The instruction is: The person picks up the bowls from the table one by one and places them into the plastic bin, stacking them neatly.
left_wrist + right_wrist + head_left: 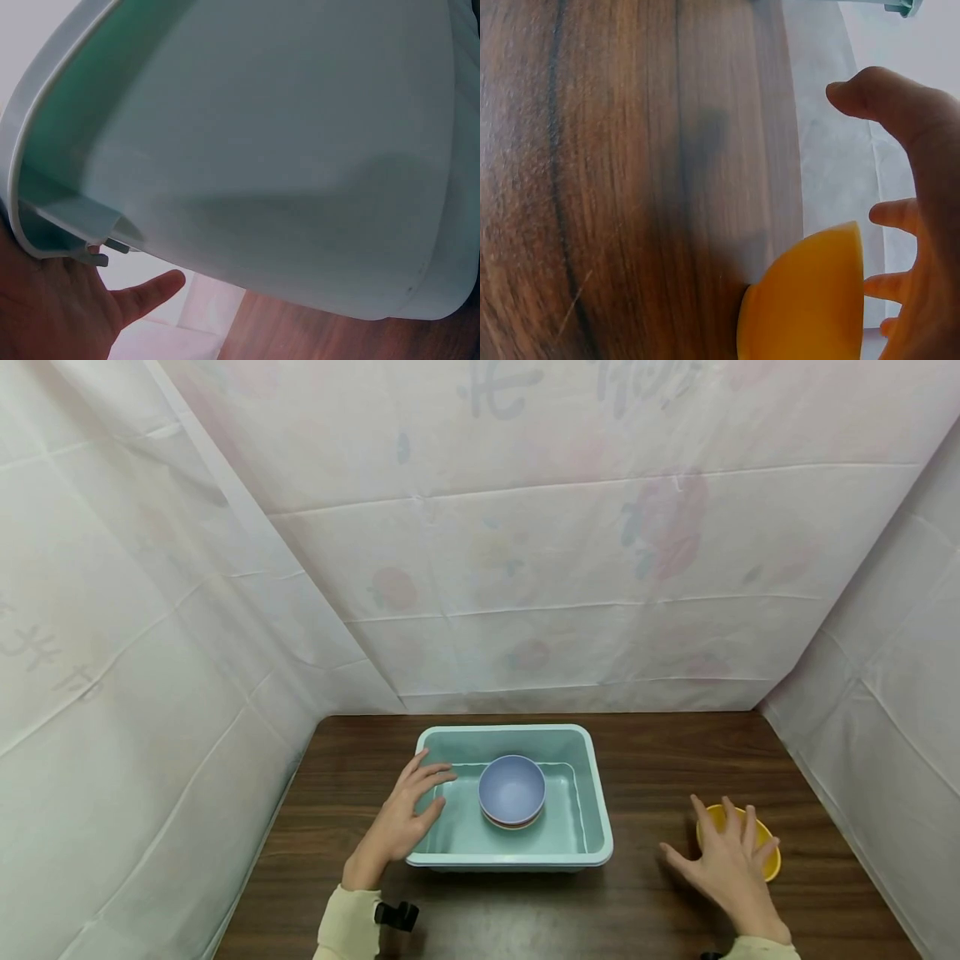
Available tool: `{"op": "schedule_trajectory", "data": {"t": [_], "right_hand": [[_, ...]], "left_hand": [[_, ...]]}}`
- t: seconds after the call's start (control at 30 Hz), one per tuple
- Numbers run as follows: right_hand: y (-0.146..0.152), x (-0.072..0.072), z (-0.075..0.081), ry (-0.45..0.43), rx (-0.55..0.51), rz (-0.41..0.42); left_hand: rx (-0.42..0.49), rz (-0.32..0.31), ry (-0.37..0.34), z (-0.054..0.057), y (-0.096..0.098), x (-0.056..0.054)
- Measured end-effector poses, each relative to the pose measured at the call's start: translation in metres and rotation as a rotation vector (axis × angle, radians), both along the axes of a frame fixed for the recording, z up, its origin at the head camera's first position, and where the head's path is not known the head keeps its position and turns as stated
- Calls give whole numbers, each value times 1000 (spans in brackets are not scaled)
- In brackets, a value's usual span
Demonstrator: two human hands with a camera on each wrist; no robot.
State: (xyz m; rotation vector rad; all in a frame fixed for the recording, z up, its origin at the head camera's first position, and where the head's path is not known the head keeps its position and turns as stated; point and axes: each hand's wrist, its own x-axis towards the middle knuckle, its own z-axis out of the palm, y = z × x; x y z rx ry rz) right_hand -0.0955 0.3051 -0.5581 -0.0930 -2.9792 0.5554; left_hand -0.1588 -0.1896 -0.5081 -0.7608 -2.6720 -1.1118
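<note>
A light-green plastic basin (510,862) stands on the table, with a stack of bowls inside it, a lavender bowl (512,789) on top. My left hand (405,814) is at the basin's left rim with its fingers spread; in the left wrist view the hand (67,307) lies against the rim, fingers partly hidden. To the right, a yellow bowl (772,862) sits upright on the table. Over it hovers my right hand (727,864), fingers spread. In the right wrist view, the fingers stand just above the rim of the yellow bowl (806,300), gripping nothing.
The dark wooden table (645,760) reaches back to a white patterned cloth (570,568). More white cloth hangs along the left side (150,693) and the right side (900,677).
</note>
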Motion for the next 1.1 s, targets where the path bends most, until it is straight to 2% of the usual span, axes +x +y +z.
{"op": "schedule_trajectory", "data": {"t": [0.53,1.1], "right_hand": [[23,-7,-5,-37,15,-59],[37,-16,10,-325,-50,-87]], "left_hand": [[7,7,-12,-2,-1,0],[22,13,-11,-1,0,0]]}}
